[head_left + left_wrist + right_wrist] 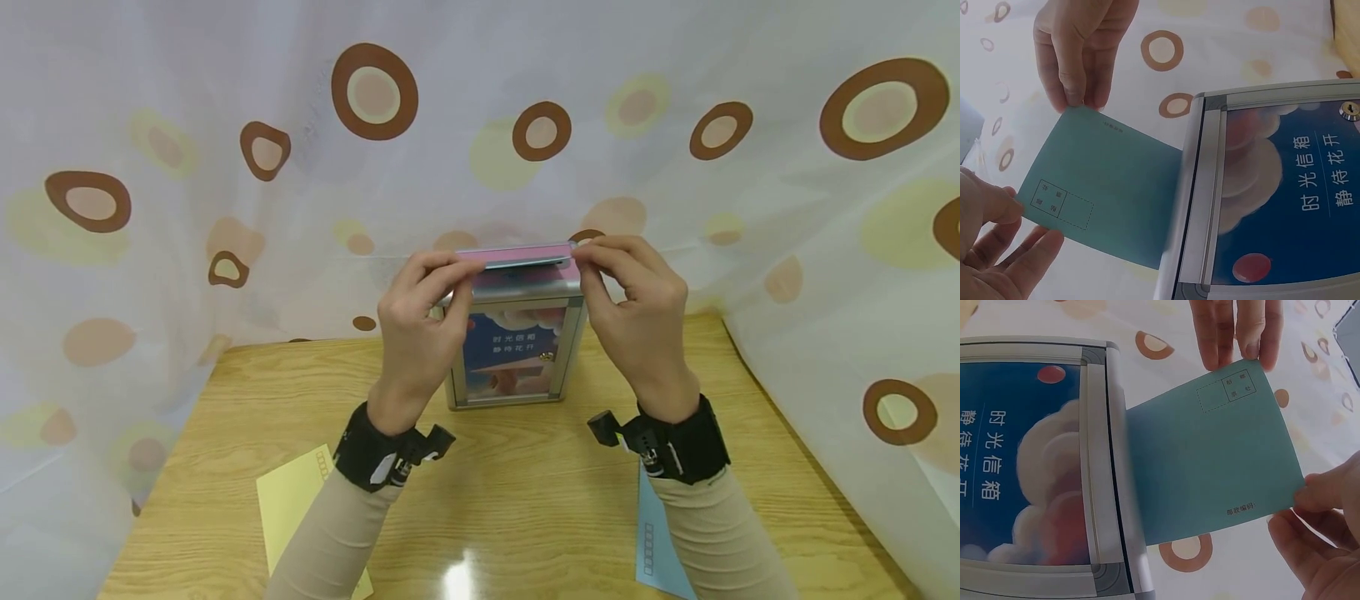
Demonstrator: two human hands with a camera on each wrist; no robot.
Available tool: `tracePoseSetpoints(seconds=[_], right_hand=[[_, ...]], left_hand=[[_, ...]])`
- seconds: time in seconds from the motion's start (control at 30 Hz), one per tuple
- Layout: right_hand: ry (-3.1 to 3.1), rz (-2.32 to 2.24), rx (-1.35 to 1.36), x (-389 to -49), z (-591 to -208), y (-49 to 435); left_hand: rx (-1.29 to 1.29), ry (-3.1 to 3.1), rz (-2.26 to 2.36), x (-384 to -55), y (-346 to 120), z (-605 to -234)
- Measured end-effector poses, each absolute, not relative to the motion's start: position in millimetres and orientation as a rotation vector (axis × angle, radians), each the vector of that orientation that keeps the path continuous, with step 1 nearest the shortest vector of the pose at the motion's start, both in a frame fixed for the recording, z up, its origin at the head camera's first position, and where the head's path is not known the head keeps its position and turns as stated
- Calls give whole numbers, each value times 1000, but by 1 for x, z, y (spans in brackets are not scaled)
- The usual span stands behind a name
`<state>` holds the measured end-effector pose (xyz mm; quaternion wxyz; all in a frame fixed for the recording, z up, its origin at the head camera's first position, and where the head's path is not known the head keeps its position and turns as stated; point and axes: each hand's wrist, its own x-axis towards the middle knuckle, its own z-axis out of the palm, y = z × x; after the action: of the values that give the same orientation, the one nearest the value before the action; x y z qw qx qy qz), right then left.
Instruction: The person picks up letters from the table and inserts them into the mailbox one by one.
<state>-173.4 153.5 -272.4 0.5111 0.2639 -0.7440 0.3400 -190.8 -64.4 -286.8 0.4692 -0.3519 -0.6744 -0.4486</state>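
Observation:
A small letter box (517, 400) with a silver frame, a pink top and a blue picture front with a lock stands upright on the table. Over its top my left hand (423, 329) and right hand (637, 308) hold a blue-green envelope (525, 264) between them. The left wrist view shows the envelope (1110, 181) with its outer corners pinched, one by each hand's thumb and fingertips. In the right wrist view the envelope's (1210, 450) inner end disappears behind the box's top edge, so that end is hidden.
A yellow envelope (292, 496) lies on the wooden table (510, 483) at the left, partly under my left forearm. At the right a blue envelope (660, 542) lies partly beneath the other forearm. A white patterned curtain (450, 167) hangs behind the table and along its sides.

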Motion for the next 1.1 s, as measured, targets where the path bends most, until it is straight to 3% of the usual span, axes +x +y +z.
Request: tracePoseSetpoints(seconds=[1.1], right_hand=[[-1818, 858, 598, -183, -283, 154]], left_hand=[[-823, -1680, -1141, -191, -63, -301]])
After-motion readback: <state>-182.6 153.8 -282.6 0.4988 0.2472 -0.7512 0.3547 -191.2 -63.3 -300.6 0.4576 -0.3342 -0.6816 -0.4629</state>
